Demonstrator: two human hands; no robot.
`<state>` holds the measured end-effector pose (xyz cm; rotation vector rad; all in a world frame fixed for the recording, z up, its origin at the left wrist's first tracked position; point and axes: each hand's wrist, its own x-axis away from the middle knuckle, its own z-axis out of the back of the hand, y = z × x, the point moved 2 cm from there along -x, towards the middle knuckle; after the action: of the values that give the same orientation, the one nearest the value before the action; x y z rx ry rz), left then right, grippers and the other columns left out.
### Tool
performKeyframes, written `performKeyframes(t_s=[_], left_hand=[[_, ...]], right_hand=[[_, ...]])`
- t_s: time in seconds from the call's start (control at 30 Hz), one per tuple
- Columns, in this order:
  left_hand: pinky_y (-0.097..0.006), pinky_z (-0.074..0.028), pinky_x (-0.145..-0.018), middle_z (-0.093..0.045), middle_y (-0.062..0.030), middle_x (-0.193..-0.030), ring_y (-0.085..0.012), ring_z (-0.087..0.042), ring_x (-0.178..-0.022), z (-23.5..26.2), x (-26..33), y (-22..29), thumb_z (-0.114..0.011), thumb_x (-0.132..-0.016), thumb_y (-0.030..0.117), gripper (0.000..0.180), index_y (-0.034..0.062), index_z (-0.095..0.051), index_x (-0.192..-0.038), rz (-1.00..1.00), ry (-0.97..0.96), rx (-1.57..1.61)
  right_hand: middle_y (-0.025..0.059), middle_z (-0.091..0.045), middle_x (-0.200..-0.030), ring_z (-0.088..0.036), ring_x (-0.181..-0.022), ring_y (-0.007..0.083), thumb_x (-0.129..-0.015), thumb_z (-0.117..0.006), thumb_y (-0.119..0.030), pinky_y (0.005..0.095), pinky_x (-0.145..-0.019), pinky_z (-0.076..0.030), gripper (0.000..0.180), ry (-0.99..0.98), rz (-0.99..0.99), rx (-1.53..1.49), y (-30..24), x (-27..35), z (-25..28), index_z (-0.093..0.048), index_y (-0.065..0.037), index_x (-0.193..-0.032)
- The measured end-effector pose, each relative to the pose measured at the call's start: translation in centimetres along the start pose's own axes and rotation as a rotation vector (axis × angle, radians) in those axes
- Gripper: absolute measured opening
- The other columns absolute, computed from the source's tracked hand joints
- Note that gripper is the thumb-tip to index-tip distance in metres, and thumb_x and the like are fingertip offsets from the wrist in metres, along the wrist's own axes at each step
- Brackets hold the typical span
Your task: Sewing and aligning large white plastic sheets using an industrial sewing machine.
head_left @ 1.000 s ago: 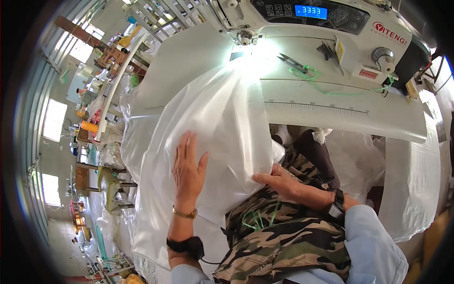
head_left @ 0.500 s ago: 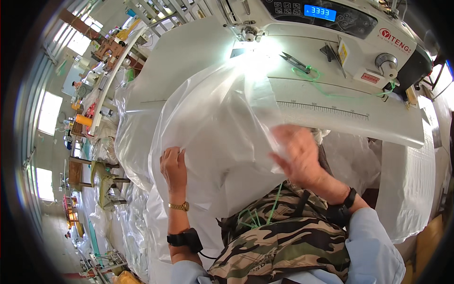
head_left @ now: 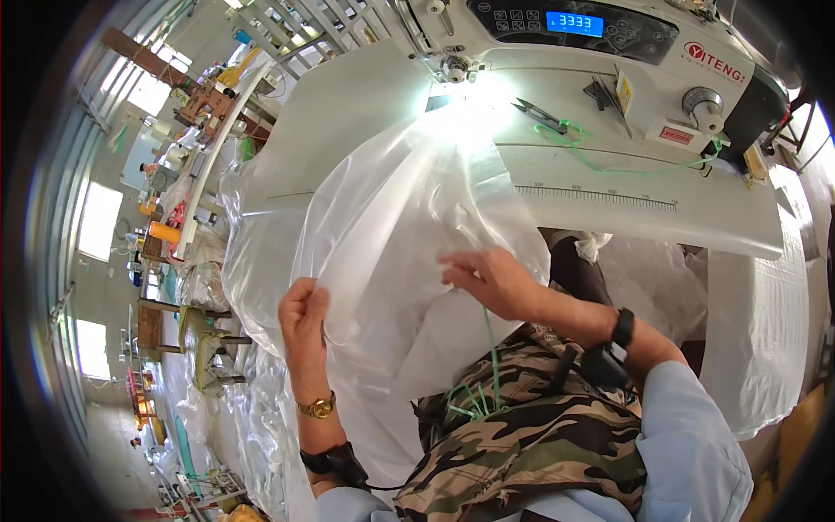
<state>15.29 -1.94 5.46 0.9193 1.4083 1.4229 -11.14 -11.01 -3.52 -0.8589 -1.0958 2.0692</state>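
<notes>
A translucent white plastic sheet [head_left: 374, 261] hangs from under the brightly lit needle area of a sewing machine [head_left: 600, 87] and drapes over the table's front edge toward my lap. My left hand [head_left: 304, 317] is closed on the sheet's left part, thumb against bent fingers. Over the middle of the sheet, my right hand [head_left: 491, 278] reaches leftward with its fingers apart, slightly blurred. Nothing shows in that hand; whether its fingertips touch the plastic I cannot tell.
Thread snips [head_left: 539, 114] and loose green thread [head_left: 591, 161] lie on the table right of the needle. More plastic sheeting [head_left: 752, 331] hangs at the right. A chair [head_left: 200, 348] and a further workbench [head_left: 204, 157] stand at left.
My right hand has moved left from the sheet's right edge to over its middle. My left hand has shifted slightly left and down, and the sheet's folds have changed.
</notes>
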Motion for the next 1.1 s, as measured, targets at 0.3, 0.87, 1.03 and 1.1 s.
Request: performKeyframes(t_s=[0.3, 0.87, 1.03, 1.1], left_hand=[[-0.017, -0.042, -0.061, -0.065, 0.0013, -0.075, -0.0020, -0.054, -0.064, -2.9, -3.2, 4.8, -0.074, -0.084, 0.012, 0.014, 0.0012, -0.065, -0.086, -0.073, -0.119, -0.072], [-0.017, -0.033, -0.052, -0.053, 0.0073, -0.067, 0.0007, -0.041, -0.060, -5.4, -0.7, 2.7, -0.070, -0.089, 0.016, 0.021, 0.0033, -0.058, -0.077, -0.046, -0.187, -0.381], [-0.018, -0.028, -0.050, -0.048, 0.0086, -0.063, 0.0012, -0.037, -0.057, -6.0, -2.1, 4.2, -0.068, -0.089, 0.015, 0.022, 0.0041, -0.056, -0.075, -0.113, -0.205, -0.391], [-0.019, -0.026, -0.049, -0.047, 0.0091, -0.062, 0.0014, -0.035, -0.055, -6.1, -2.4, 4.8, -0.067, -0.089, 0.015, 0.021, 0.0042, -0.056, -0.074, -0.147, -0.216, -0.414]], right_hand=[[0.0032, -0.062, -0.075, -0.057, -0.064, 0.0111, -0.089, -0.064, -0.024, 0.0241, -0.062, -0.047, 0.030, 0.178, -0.477, -0.957, 0.6, -6.4, -4.3, -0.062, 0.002, -0.105], [0.0072, -0.061, -0.090, -0.060, -0.095, 0.0155, -0.092, -0.065, -0.032, 0.0275, -0.087, -0.046, 0.040, 0.165, -0.286, -0.911, -0.9, 4.1, -2.0, -0.056, 0.003, -0.108], [0.0146, -0.057, -0.107, -0.057, -0.104, 0.0212, -0.088, -0.069, -0.034, 0.0315, -0.088, -0.047, 0.056, 0.330, -0.282, -0.955, -1.1, 0.8, -3.7, -0.047, 0.005, -0.123], [0.0131, -0.058, -0.106, -0.057, -0.105, 0.0208, -0.088, -0.070, -0.029, 0.0317, -0.089, -0.047, 0.053, 0.191, -0.283, -1.160, -2.1, 0.5, -4.3, -0.047, 0.002, -0.124]])
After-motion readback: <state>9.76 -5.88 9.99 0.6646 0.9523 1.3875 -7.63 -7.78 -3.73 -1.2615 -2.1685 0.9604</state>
